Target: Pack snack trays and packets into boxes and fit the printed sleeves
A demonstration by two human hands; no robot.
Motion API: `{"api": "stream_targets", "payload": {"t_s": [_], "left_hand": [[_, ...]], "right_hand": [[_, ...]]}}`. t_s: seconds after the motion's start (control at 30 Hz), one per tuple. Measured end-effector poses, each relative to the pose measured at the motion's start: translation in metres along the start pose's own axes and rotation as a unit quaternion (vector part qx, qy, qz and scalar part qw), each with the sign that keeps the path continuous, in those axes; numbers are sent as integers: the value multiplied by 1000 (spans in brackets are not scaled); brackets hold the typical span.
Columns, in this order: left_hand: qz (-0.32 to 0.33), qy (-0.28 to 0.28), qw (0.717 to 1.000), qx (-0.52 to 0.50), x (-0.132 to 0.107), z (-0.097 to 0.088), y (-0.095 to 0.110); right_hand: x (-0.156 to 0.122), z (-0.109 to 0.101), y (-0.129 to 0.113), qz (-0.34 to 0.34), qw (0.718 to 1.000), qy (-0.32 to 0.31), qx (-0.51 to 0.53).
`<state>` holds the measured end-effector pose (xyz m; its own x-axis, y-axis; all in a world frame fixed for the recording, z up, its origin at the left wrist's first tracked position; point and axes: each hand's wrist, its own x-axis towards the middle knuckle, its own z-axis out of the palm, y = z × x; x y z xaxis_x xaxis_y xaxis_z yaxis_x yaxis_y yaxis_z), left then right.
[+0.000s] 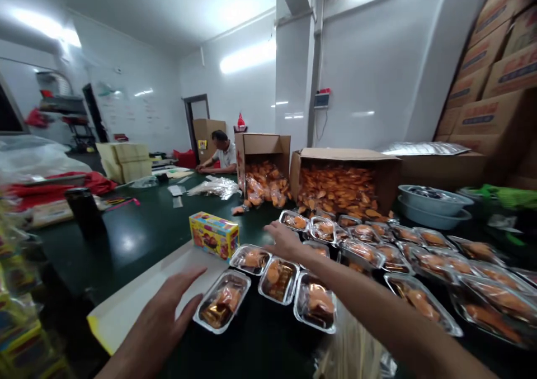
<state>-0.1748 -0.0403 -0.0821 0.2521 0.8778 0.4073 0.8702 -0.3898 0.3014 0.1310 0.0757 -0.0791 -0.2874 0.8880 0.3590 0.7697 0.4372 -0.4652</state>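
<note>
The left hand (168,306) slants in from the lower left, its grip parted between thumb and fingers, just beside a foil tray (223,302) on the dark tabletop (130,239). The right hand (289,242) reaches across more foil trays, pointing left, thumb and fingers apart. The near trays contain orange pieces and shiny brown packets; behind, a small carton (263,143) and a wide carton (388,180) bulge with orange pieces.
</note>
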Motion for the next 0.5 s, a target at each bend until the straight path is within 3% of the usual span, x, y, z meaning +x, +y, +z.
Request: {"api": "stream_targets", "payload": {"t_s": [0.1,0.2,0.27,0.37,0.43,0.5], "left_hand": [[70,-68,995,10,72,0,50],[96,-109,987,70,168,27,65],[100,-117,983,101,240,53,61],[90,-127,982,106,333,105,53],[86,-145,981,94,373,143,52],[95,-170,978,77,397,174,57]], "right_hand": [[-23,-51,66,22,999,29,-15],[-25,-89,127,38,997,70,-6],[-26,-103,156,39,996,84,13],[-38,-115,181,26,994,98,46],[-53,-122,188,30,992,105,58],[-74,-129,192,65,990,105,63]]}}
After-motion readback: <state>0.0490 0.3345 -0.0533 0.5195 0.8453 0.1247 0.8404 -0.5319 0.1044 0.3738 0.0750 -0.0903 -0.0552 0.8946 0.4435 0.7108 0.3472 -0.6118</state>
